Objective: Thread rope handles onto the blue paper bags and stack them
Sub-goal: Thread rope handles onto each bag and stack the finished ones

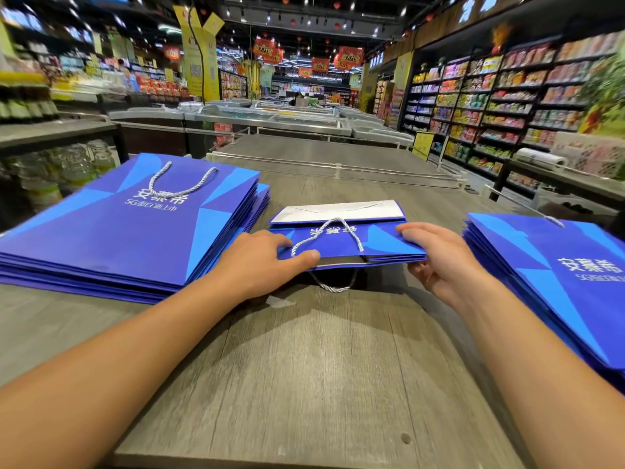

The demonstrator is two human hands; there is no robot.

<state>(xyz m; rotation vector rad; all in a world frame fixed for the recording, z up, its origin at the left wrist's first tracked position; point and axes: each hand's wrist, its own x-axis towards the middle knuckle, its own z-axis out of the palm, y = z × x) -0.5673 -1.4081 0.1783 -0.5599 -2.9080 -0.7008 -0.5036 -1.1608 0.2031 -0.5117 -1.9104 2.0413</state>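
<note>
- Held flat between both hands at the middle of the wooden table: one blue paper bag, raised a little off the surface, white bottom fold turned up at its far end.
- Left hand gripping the bag's near-left corner, thumb curled over the near edge, fingers on top.
- Right hand gripping the near-right corner, fingers curled over the top face, the rest of the hand under the bag.
- One rope handle lying looped on the upper face; a second loop hanging below the near edge.
- Judged step: threading done on this bag, both handles in place; stacking now in hand.
- Far left: finished stack with a rope handle resting on its top bag.
- Right: second pile, only a short bit of rope showing at its far edge; handles threaded or not, cannot tell.
- Next move, as a judgement: carry the bag leftward, keep it level, tuck the hanging loop clear, square the edges on the finished stack.
- Printing on the bags: white Chinese characters, with a smaller line below beginning "5G"; the rest too blurred to read surely.
- Red hanging banners far off with yellow Chinese lettering, not legible.
- Shop shelves at far right, packet labels too small to read.
</note>
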